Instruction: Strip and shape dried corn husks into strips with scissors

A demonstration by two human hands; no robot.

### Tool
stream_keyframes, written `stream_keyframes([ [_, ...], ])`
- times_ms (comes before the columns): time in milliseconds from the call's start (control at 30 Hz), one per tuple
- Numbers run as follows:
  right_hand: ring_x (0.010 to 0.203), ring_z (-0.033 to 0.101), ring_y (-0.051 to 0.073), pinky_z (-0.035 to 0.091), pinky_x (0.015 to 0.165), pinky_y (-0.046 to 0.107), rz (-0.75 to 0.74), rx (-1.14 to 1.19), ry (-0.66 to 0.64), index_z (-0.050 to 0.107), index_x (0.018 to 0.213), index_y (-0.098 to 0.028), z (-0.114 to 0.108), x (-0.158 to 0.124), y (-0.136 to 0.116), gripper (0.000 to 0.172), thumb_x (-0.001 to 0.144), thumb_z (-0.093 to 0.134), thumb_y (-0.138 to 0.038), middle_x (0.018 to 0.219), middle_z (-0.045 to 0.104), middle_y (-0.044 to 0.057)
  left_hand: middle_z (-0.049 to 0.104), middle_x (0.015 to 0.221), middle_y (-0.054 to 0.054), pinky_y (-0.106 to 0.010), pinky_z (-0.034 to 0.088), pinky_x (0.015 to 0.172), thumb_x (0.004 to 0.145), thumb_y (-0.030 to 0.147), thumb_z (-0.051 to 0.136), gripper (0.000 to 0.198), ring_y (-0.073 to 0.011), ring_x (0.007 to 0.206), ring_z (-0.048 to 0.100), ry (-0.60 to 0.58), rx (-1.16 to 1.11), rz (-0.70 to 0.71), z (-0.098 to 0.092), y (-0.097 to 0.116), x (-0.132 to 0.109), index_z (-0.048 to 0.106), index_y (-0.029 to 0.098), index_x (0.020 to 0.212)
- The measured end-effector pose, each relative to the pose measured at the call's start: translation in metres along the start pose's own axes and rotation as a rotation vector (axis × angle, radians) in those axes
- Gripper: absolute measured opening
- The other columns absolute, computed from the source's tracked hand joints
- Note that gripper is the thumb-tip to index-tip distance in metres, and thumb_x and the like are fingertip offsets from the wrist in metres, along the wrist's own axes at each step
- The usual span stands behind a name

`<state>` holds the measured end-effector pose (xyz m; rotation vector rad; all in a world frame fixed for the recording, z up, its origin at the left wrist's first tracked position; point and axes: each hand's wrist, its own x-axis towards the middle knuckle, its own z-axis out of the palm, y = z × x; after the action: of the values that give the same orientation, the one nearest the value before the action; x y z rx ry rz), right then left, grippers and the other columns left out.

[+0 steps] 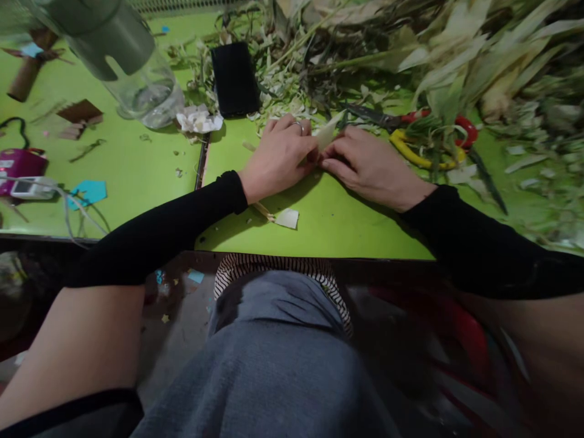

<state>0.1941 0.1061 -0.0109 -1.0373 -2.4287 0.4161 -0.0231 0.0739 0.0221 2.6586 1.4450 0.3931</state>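
Note:
A pale strip of corn husk (329, 131) sticks up between my two hands over the green table. My left hand (283, 159), wearing a ring, has its fingers closed on the husk's lower end. My right hand (371, 163) meets it there, thumb and fingertips pinched on the same piece. The very end of the strip is hidden by the fingers. Beside my right hand lie scissors (426, 159) with one red and one yellow handle loop. A small pale husk scrap (287, 218) rests on the table below my left hand.
A black phone (235, 79) lies beyond my left hand, near a crumpled white tissue (199, 120) and a clear bottle (148, 97). Dried husks (456, 55) and shreds are heaped across the back and right. A white cable (68, 207) runs over the table's left front edge.

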Motion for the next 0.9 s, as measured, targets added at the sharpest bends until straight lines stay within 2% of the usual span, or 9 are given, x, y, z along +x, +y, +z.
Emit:
stream_keyframes([
  [167,0.086,0.064,0.028,0.052,0.078,0.045,-0.022,-0.015,-0.004,0.066,0.086,-0.027,-0.001,0.002,0.006,0.028,0.099,0.067,-0.052,0.087,0.068,0.008,0.074,0.123,-0.016,-0.051,0.042,0.105,0.100,0.020,0.061,0.021,-0.0343,0.126,0.058,0.013,0.007,0.004,0.001,0.001,0.001,0.079,0.013,0.107],
  [333,0.077,0.061,0.025,0.049,0.072,0.043,0.030,0.036,0.045,0.065,0.078,-0.027,0.000,0.002,0.003,0.030,0.094,0.075,-0.050,0.077,0.064,0.005,0.076,0.116,-0.016,-0.050,0.042,0.104,0.098,0.023,0.062,0.020,-0.0303,0.114,0.058,-0.040,-0.056,-0.104,-0.002,0.002,0.006,0.080,0.014,0.103],
  [433,0.074,0.062,0.024,0.048,0.071,0.042,0.050,0.048,0.047,0.064,0.074,-0.027,-0.001,0.002,0.000,0.030,0.092,0.079,-0.046,0.075,0.062,0.004,0.077,0.108,-0.015,-0.051,0.044,0.101,0.095,0.023,0.066,0.019,-0.0315,0.112,0.059,-0.098,-0.102,-0.143,-0.008,0.003,0.008,0.082,0.013,0.096],
  [633,0.074,0.060,0.023,0.047,0.070,0.041,0.061,0.089,0.024,0.065,0.075,-0.026,-0.003,0.003,0.002,0.026,0.089,0.081,-0.040,0.073,0.064,0.003,0.074,0.110,-0.014,-0.050,0.044,0.103,0.092,0.025,0.070,0.016,-0.0323,0.117,0.055,-0.105,-0.072,-0.197,-0.006,0.000,0.016,0.081,0.015,0.094],
  [900,0.071,0.056,0.020,0.045,0.068,0.039,0.088,0.140,0.059,0.068,0.075,-0.025,-0.001,0.000,0.003,0.022,0.090,0.079,-0.036,0.071,0.063,0.002,0.072,0.122,-0.012,-0.052,0.042,0.107,0.096,0.021,0.066,0.019,-0.0351,0.128,0.055,-0.077,-0.006,-0.093,-0.008,0.004,0.004,0.082,0.020,0.106],
])
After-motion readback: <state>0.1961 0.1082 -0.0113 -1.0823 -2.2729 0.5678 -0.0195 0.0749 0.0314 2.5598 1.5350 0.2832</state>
